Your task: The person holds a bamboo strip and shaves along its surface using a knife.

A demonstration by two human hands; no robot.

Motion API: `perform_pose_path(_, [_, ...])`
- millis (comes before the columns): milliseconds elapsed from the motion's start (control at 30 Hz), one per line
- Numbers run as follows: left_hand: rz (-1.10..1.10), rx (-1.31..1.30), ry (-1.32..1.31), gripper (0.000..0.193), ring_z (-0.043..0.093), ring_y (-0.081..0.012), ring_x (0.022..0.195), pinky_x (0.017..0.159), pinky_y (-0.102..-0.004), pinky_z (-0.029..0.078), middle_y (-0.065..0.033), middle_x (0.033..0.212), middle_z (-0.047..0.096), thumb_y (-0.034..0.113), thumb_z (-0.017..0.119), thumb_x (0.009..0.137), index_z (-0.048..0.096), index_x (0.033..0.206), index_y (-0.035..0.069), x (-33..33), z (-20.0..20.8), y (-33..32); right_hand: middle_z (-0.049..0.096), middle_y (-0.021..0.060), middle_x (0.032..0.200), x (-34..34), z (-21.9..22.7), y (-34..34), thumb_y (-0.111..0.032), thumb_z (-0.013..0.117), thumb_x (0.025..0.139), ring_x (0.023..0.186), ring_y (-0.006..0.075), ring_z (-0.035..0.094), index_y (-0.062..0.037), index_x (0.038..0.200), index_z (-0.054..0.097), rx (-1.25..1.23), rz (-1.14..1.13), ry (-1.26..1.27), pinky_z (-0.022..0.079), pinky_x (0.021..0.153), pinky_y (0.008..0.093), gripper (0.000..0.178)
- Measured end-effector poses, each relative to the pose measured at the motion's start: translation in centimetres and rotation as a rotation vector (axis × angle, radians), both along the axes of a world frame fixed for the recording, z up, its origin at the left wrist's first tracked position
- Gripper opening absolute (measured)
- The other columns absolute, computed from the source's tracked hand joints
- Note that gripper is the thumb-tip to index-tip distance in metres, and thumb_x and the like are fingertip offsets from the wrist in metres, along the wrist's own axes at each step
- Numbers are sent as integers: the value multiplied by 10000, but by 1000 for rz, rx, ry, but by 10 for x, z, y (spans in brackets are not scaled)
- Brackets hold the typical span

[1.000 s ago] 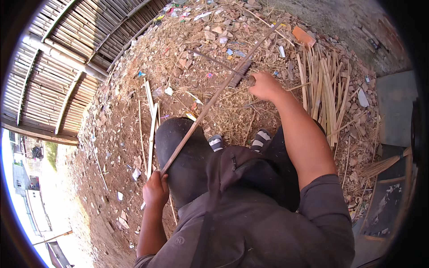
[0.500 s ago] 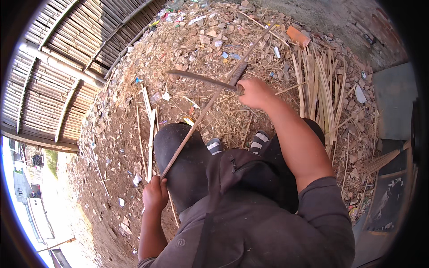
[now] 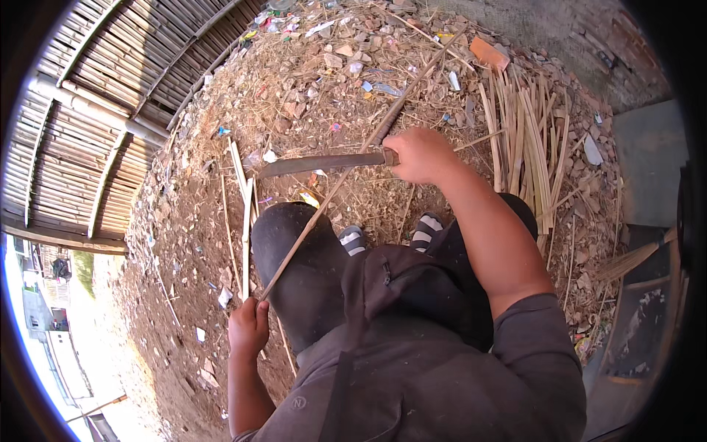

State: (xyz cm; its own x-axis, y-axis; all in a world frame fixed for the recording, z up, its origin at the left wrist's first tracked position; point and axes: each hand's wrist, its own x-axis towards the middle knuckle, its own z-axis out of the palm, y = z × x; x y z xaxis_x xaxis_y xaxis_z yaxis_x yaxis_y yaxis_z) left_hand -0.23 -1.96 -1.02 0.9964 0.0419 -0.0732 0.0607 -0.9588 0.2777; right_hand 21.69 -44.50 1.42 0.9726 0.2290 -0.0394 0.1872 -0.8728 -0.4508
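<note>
My left hand (image 3: 249, 325) is closed around the near end of a long, thin bamboo strip (image 3: 303, 234). The strip slants away over my left thigh to the far right, reaching the rubble. In my right hand (image 3: 421, 156) is the handle of a machete (image 3: 313, 163), its long dark blade pointing left. Blade and strip cross a little left of my right fist; whether they touch I cannot tell. Just beyond that fist, a dark, ridged short piece (image 3: 387, 127) lies along the line of the strip, partly hidden by the hand.
A pile of split bamboo strips (image 3: 526, 147) lies at the right, with an orange brick (image 3: 489, 54) at its far end. More pale strips (image 3: 247, 243) lie left of my knee. A bamboo fence (image 3: 110, 103) stands far left, and a straw broom (image 3: 630, 261) at the right.
The machete blade has swung down toward me, its tip moving nearer, and now lies almost level across the strip. My left hand has shifted slightly nearer and left.
</note>
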Motion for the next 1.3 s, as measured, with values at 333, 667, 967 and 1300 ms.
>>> perform_pose_path(333, [-9,-75,21,377,565,-471,638,562,-525,420,-230,641,559,325,547,998,520,775,23,-1,-3,9,699,189,1019,15,-21,-19,-193,644,762,942,364,665,-80,1035,703,128,-197,96,528,811,435,302])
perform_pose_path(667, [-28,59,1,346,593,-462,666,590,-548,436,-226,667,594,310,526,1001,552,799,31,-3,-3,21,700,172,904,17,-29,-27,-180,643,746,898,379,676,-89,984,711,80,-157,110,541,792,470,263])
perform_pose_path(967, [-16,53,-34,333,598,-441,638,568,-523,445,-202,656,596,309,533,1000,589,790,57,-4,12,23,706,141,931,23,-35,-38,-177,645,754,896,350,684,-102,946,711,2,-123,115,551,791,469,216])
perform_pose_path(1300, [-19,93,-103,340,564,-467,618,553,-551,418,-210,623,559,306,549,979,508,754,55,-7,0,47,690,168,844,39,-54,-51,-183,671,725,868,356,681,-106,939,694,160,-320,60,527,759,470,229])
